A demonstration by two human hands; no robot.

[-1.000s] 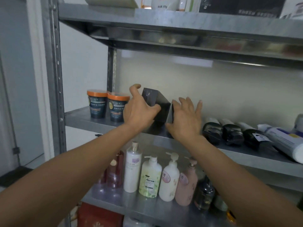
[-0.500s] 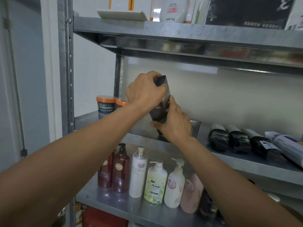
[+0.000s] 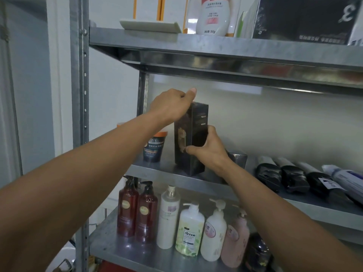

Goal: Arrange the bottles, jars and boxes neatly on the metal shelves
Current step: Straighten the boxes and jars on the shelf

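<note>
A tall black box (image 3: 193,134) stands upright on the middle metal shelf (image 3: 167,171). My left hand (image 3: 170,105) grips its top left corner, thumb raised above it. My right hand (image 3: 208,150) holds the box lower down on its right side, thumb across the front. An orange-lidded dark jar (image 3: 154,146) stands just left of the box, partly behind my left forearm. A second dark box (image 3: 238,158) lies behind my right wrist.
Several black and white tubes (image 3: 294,177) lie on the middle shelf at right. Pump bottles (image 3: 189,230) stand in a row on the lower shelf. The top shelf (image 3: 225,44) carries a white bottle (image 3: 213,15), a white tray and a large black box. A steel upright (image 3: 78,95) stands at left.
The black box went from tilted and lifted to standing upright on the shelf beside the jar. Both hands stayed on it, and the view moved closer and upward.
</note>
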